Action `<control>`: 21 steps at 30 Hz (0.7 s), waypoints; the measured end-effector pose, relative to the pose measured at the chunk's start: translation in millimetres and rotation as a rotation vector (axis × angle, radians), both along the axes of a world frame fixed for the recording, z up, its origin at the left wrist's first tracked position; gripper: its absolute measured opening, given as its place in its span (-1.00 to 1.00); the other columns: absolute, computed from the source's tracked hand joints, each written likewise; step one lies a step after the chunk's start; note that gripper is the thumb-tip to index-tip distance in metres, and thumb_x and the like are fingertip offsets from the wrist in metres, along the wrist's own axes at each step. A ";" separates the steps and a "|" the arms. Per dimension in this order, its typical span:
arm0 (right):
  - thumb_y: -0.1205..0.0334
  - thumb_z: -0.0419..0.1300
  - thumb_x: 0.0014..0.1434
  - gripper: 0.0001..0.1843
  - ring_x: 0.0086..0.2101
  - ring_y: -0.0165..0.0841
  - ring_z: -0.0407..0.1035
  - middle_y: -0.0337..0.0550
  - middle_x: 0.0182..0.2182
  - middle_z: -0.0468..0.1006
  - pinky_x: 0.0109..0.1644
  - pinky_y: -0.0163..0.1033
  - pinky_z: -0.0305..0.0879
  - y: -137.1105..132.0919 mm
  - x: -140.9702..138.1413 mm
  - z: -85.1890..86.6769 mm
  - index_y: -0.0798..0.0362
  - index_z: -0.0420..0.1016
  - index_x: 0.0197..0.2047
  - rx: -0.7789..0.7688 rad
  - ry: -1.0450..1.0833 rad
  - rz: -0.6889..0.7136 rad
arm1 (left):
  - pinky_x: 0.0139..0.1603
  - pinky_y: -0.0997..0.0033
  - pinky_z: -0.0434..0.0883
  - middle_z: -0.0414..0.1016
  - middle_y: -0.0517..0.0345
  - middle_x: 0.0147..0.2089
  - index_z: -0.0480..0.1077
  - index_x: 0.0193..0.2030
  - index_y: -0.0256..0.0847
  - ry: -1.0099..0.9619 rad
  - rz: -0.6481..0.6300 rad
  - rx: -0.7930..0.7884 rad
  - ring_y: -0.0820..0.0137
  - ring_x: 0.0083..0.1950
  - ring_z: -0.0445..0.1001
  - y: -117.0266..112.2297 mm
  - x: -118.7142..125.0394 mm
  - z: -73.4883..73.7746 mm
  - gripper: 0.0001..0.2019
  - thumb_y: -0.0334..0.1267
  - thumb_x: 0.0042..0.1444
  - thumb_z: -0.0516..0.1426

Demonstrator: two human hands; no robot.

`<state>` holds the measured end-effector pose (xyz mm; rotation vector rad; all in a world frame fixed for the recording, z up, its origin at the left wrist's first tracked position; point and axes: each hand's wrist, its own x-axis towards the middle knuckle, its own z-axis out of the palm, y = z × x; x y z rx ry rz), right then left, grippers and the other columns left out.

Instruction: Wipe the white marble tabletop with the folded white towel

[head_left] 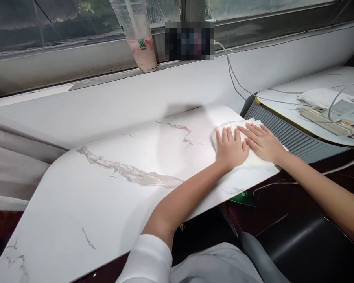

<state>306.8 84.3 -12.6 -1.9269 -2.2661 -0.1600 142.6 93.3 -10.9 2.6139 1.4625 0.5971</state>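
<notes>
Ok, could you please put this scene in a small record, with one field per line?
Left hand: flat on white cloth
Right hand: on the same cloth, beside the left
Cloth position: near right end of white table
Window ledge: cup with pink drink, beside blurred object
Neighbouring table: power strip

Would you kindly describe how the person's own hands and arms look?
The left hand and right hand are bare, with no gloves, rings or watches visible. On the left arm, a short white sleeve stops above the elbow; the right arm shows no sleeve here.
</notes>
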 end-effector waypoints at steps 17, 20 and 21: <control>0.06 -0.28 0.38 -0.35 0.36 -0.05 0.07 0.04 0.36 0.25 0.40 0.17 -0.02 -44.1 -41.1 2.2 0.00 0.18 0.44 0.019 -0.080 -0.001 | 0.52 -0.04 -0.04 0.15 -0.24 0.46 0.10 0.43 -0.43 0.001 -0.009 -0.034 0.10 0.52 0.04 -48.3 -35.4 0.8 -0.44 -0.17 0.37 -0.14; 0.10 -0.25 0.38 -0.36 0.36 -0.06 0.06 0.07 0.37 0.22 0.40 0.14 -0.01 -11.6 -58.2 4.6 0.03 0.16 0.45 0.003 -0.094 0.019 | 0.53 -0.02 -0.08 0.14 -0.20 0.47 0.11 0.43 -0.39 0.004 0.029 -0.067 0.13 0.52 0.03 -20.1 -48.3 1.5 -0.44 -0.17 0.37 -0.14; 0.11 -0.24 0.38 -0.36 0.36 -0.07 0.06 0.07 0.37 0.22 0.40 0.14 -0.02 2.2 -64.6 5.0 0.03 0.15 0.45 0.002 -0.096 0.025 | 0.53 -0.02 -0.08 0.13 -0.17 0.48 0.10 0.44 -0.37 0.009 0.049 -0.087 0.15 0.52 0.03 -7.9 -53.1 2.3 -0.44 -0.18 0.37 -0.14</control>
